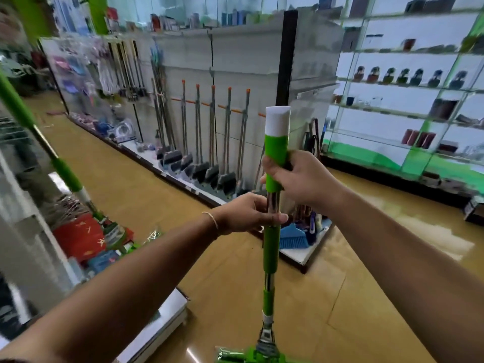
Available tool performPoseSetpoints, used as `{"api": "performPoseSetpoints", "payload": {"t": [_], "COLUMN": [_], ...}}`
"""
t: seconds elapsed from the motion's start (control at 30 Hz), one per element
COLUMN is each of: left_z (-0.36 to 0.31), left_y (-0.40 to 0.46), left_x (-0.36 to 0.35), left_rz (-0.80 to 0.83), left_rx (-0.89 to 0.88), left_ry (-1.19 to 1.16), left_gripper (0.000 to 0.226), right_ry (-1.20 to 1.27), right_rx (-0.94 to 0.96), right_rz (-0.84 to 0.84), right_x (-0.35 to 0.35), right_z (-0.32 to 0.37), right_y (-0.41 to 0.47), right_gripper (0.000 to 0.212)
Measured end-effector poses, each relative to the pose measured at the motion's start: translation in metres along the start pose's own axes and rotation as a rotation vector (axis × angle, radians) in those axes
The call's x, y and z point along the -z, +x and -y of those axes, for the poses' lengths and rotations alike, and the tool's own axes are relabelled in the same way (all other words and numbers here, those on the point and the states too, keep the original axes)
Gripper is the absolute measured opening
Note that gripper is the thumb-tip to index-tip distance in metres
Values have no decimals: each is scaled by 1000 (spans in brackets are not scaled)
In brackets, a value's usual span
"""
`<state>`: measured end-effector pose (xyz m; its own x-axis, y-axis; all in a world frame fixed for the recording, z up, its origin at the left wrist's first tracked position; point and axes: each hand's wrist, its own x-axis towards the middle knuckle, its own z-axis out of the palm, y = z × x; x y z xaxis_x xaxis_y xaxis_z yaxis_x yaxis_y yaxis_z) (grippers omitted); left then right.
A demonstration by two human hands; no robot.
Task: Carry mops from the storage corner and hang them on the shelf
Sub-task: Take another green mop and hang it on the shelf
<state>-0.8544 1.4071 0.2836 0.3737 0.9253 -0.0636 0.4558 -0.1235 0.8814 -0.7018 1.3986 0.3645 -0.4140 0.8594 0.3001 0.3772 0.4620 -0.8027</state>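
Observation:
I hold a green mop (271, 254) upright in front of me, its white cap at the top and its green head near the bottom edge of the view. My right hand (301, 176) grips the green handle sleeve just below the cap. My left hand (248, 213) is closed around the shiny metal shaft a little lower. A second green mop (64, 170) leans diagonally at the left, touched by neither hand. The display shelf (235, 61) stands ahead across the aisle, with a row of grey-handled mops and brooms (213, 142) hanging on it.
A glass shelf unit (408, 100) with small goods fills the right side. Red and blue packaged goods (86, 239) lie low at the left beside a white shelf base (167, 318). A blue brush (293, 238) lies at the shelf's near end. Brown tiled floor (353, 297) runs between the units.

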Motion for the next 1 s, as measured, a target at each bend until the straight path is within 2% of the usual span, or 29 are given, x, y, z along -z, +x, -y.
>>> {"api": "performPoseSetpoints", "payload": {"t": [0.3,0.53,0.67,1.0], "left_z": [23,44,66,108], "left_y": [145,224,263,351], "left_x": [99,167,199,277], "left_rz": [100,118,73,-139], "left_rx": [-66,-56,-18,62], "left_ry": [-37,-38,-37,-129], "left_gripper": [46,39,50,39], "right_ry": [-23,22,54,240], "right_rx": [-25,19,44,173], "right_rz": [-36,-28,15,209], "right_x": [12,10,4,-14], "right_z": [-51,-79,-101,-162], "right_y": [158,264,320,480], "right_gripper": [30,26,26,21]}}
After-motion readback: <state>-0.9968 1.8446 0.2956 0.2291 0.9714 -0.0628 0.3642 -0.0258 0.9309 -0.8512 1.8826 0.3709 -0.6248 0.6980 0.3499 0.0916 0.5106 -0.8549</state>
